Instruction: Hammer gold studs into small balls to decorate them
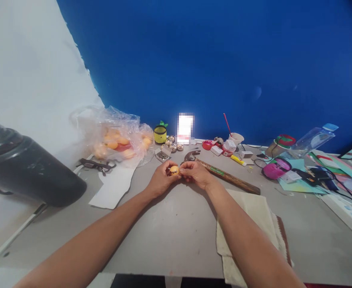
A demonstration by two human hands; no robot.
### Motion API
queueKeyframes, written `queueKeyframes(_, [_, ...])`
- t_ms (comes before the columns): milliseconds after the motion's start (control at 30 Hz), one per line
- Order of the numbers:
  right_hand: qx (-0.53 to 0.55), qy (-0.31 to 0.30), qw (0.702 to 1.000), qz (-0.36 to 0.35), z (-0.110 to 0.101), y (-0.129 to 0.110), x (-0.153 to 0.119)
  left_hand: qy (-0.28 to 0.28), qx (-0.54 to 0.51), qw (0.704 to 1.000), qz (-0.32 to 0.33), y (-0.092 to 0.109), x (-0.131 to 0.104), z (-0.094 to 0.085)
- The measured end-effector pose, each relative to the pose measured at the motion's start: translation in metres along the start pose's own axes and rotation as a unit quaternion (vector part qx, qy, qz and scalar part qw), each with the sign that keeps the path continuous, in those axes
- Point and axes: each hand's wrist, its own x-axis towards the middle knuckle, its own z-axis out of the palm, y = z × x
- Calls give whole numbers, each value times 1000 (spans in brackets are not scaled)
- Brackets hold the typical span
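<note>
Between my two hands, over the middle of the grey table, is a small yellow-orange ball [174, 171] with dark spots on its front. The fingers of my left hand [163, 178] wrap round its left side. My right hand [195, 173] is pinched at the ball's right edge; whatever its fingertips hold is too small to make out. Just behind my hands lies a hammer [233, 178], its head beside my right fingers. A small open box of dark metal bits [163, 154] sits behind my left hand, with several patterned balls [172, 145] beyond it.
A clear bag of orange balls [119, 140], glasses [98, 165] and white paper [113, 190] lie left, near a large dark bottle [38, 168]. Cloths [248, 208] lie under my right forearm. A cup [236, 138], pink pouch [276, 168] and power strip [347, 214] stand right.
</note>
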Motion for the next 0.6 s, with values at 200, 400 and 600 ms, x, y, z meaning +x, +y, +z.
queueKeyframes(200, [-18,9,1000,-24,2,2,1,4,4,1000,3,2,0,-1])
queueKeyframes(400, [-50,22,998,-37,6,-1,-1,20,33,999,12,4,-1,0])
queueKeyframes(600, [-68,13,997,-39,9,-4,-5,38,44,998,15,3,-4,3])
